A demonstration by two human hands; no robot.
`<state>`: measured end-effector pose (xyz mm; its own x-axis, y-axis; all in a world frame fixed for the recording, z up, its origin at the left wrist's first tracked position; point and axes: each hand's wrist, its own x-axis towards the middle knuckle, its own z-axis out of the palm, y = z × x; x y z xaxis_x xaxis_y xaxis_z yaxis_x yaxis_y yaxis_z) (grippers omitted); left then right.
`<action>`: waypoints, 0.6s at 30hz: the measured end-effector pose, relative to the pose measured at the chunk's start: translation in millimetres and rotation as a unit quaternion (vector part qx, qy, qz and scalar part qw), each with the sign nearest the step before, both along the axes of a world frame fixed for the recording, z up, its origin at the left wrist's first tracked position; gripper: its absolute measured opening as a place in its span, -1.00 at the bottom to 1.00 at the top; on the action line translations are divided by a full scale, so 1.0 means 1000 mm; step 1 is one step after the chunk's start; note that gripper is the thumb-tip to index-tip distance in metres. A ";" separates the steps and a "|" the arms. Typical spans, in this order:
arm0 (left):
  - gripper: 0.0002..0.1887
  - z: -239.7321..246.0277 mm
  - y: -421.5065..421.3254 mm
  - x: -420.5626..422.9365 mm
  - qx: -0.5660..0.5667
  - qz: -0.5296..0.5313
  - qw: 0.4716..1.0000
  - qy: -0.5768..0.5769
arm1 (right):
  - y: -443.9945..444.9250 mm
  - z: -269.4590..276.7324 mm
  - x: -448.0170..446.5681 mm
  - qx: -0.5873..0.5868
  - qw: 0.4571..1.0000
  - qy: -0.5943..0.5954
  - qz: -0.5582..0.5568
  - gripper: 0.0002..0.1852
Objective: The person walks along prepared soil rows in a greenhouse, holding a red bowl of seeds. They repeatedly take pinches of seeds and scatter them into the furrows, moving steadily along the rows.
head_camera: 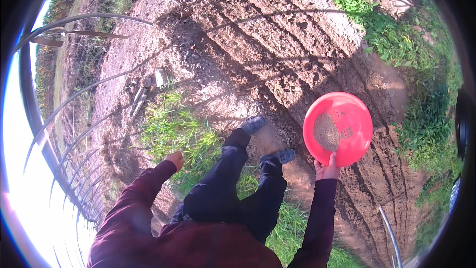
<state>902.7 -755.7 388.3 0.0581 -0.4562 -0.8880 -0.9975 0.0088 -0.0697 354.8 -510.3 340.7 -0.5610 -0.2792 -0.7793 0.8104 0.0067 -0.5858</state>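
Observation:
My right hand [328, 167] grips the near rim of a red plastic basin [357, 145], thumb on the inside and fingers beneath. In the basin's left part lies a heap of small brown grains, likely seeds [326, 132]; a printed cartoon pattern shows on its bottom. The basin is held out over furrowed soil [275, 48]. My left hand [175, 160] hangs on the left above green grass, its fingers curled in; whether anything is inside them cannot be seen.
Long furrows run across the soil. Curved hoop poles [93, 82] arch on the left, with one pole end [390, 230] at lower right. Leafy green plants [394, 41] border the right side. Grass [178, 130] grows by my shoes [253, 124]. Wood pieces [140, 96] lie farther left.

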 end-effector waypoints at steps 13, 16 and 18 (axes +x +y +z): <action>-0.74 -0.027 -0.068 0.124 0.163 0.150 0.974 -0.045 | -0.138 0.051 0.085 -0.094 0.993 -0.036 -0.068 -0.61; -0.74 -0.025 -0.178 0.099 0.042 0.158 0.986 0.014 | -0.170 0.062 0.128 -0.056 0.989 -0.082 -0.108 -0.63; -0.74 -0.033 -0.230 0.098 -0.051 0.129 0.988 0.070 | -0.209 0.069 0.143 -0.015 0.990 -0.069 -0.121 -0.63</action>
<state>1001.1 -985.4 355.2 0.0635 -0.5290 -0.8462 -0.9654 -0.2474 0.0822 497.5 -718.8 409.3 -0.5030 -0.1730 -0.8468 0.8585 -0.2135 -0.4663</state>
